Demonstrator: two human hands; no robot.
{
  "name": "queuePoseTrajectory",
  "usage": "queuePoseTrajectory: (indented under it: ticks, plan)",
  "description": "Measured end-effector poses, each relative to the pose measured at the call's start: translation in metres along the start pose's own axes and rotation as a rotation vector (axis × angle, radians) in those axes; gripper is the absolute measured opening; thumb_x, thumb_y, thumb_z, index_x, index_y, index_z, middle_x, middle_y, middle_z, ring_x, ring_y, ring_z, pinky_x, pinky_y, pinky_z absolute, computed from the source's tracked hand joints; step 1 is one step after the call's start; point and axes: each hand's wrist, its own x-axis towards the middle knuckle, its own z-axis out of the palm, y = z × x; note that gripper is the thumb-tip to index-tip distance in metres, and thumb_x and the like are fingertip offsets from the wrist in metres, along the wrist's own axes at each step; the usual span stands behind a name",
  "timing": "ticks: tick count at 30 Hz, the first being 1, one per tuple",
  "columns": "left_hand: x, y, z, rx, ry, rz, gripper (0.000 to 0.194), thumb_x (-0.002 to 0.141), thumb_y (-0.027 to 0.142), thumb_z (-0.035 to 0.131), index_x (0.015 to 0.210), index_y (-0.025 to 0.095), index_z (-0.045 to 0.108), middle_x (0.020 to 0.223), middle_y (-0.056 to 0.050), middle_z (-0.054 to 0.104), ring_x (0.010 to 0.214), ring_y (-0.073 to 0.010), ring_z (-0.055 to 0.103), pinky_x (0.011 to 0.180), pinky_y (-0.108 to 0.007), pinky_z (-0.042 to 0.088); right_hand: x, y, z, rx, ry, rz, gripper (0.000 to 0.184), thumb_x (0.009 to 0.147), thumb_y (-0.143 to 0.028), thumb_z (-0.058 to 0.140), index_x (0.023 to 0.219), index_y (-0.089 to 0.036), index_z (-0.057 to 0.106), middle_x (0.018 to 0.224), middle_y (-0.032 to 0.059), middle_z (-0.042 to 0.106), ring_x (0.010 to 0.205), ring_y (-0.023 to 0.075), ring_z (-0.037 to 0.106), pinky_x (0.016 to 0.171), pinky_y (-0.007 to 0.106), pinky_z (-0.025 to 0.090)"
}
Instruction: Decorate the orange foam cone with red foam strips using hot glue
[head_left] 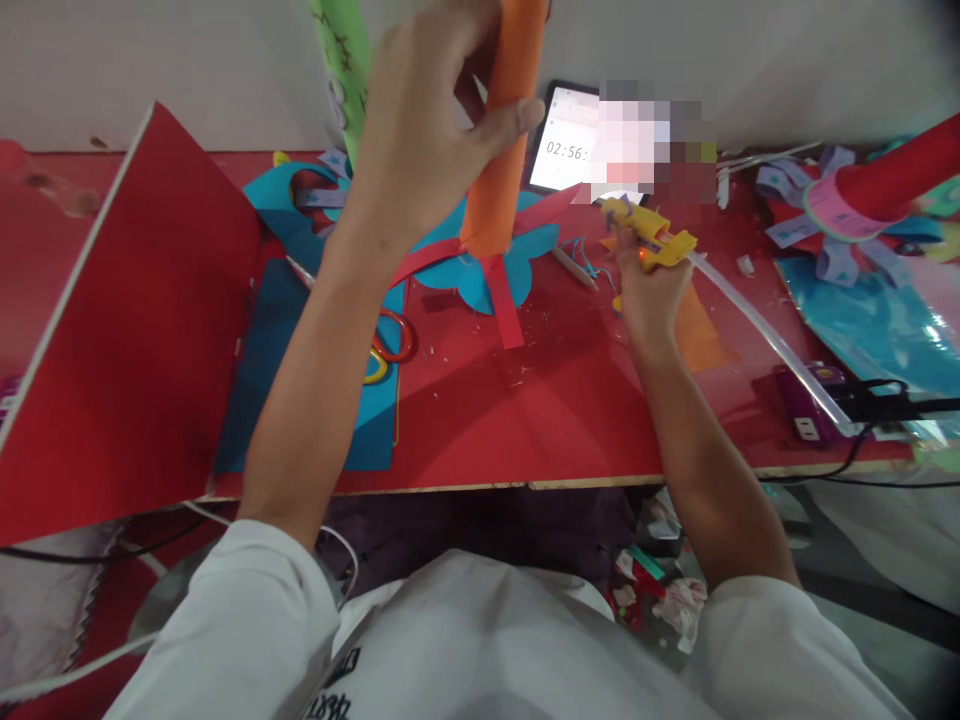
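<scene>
I read the near edge of the red tabletop [510, 430] crossing beneath both forearms, on the body side of the hands, while the pale wall [225, 70] bounds my reach ahead of them. Outward of my left hand [442, 110] stands a red panel [165, 300], and blue sheets [375, 430] with red-handled scissors [405, 335] lie under and beside that forearm, so my widest stretch of surface is between the two forearms, speckled with scraps. A lit screen [566, 140] sits ahead, between the hands, and a purple box [810, 405] sits outward of my right hand [649, 290], toward the body. The orange tube [499, 200] is in my left hand, pinched between thumb and fingers, its lower end just below the grip at the blue scalloped paper [480, 290] and red strips [506, 310]. My right hand is curled round the yellow glue gun [652, 235], well apart from the tube. The tube's long axis stands nearly upright, leaning slightly toward the right hand at the top, its upper end cut off from my view. The gun's front points inward and away from me, and a clear rod [772, 340] trails from its rear, outward and back toward the body.
</scene>
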Motion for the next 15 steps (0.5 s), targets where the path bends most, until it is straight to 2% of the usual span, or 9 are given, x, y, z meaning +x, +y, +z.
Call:
queuePoseTrajectory:
  ticks: [2, 6, 9, 12, 15]
  plan:
    - [0.0, -0.004, 0.003, -0.006, 0.005, -0.037, 0.022, 0.086, 0.024, 0.084, 0.103, 0.017, 0.07, 0.092, 0.0, 0.069, 0.088, -0.0195, 0.073, 0.075, -0.032, 0.055, -0.004, -0.002, 0.002, -0.023, 0.093, 0.008, 0.032, 0.096, -0.062, 0.068, 0.09, -0.032, 0.076, 0.084, 0.007, 0.076, 0.084, 0.0294, 0.075, 0.07, 0.046, 0.062]
    - [-0.001, -0.012, 0.009, 0.028, 0.004, -0.12, 0.033, 0.078, 0.026, 0.094, 0.093, 0.02, 0.065, 0.091, -0.002, 0.066, 0.084, -0.0212, 0.069, 0.072, -0.036, 0.052, -0.008, -0.006, 0.004, -0.031, 0.08, 0.007, 0.026, 0.096, -0.059, 0.07, 0.096, -0.034, 0.078, 0.085, 0.005, 0.077, 0.084, 0.028, 0.076, 0.072, 0.044, 0.063]
    - [-0.002, -0.017, 0.01, 0.007, -0.032, -0.134, 0.027, 0.081, 0.024, 0.089, 0.091, 0.023, 0.064, 0.091, -0.002, 0.066, 0.086, -0.0216, 0.07, 0.075, -0.038, 0.054, -0.009, -0.008, 0.003, -0.026, 0.069, 0.006, 0.024, 0.096, -0.056, 0.071, 0.101, -0.034, 0.08, 0.091, 0.0039, 0.08, 0.087, 0.0273, 0.077, 0.08, 0.045, 0.065]
    - [-0.003, -0.021, 0.008, -0.059, -0.065, -0.104, 0.024, 0.084, 0.016, 0.081, 0.098, 0.024, 0.063, 0.097, -0.001, 0.069, 0.091, -0.0211, 0.073, 0.079, -0.037, 0.057, -0.01, -0.011, 0.002, -0.029, 0.061, 0.018, 0.024, 0.097, -0.054, 0.071, 0.098, -0.031, 0.079, 0.093, 0.005, 0.081, 0.092, 0.0276, 0.078, 0.084, 0.045, 0.065]
    - [-0.004, -0.028, 0.007, -0.109, -0.092, -0.101, 0.042, 0.083, 0.005, 0.075, 0.117, 0.024, 0.061, 0.103, -0.001, 0.072, 0.097, -0.0216, 0.077, 0.078, -0.034, 0.058, -0.011, -0.016, 0.002, -0.03, 0.061, 0.023, 0.026, 0.097, -0.052, 0.071, 0.1, -0.027, 0.079, 0.096, 0.0064, 0.081, 0.098, 0.0278, 0.078, 0.086, 0.044, 0.065]
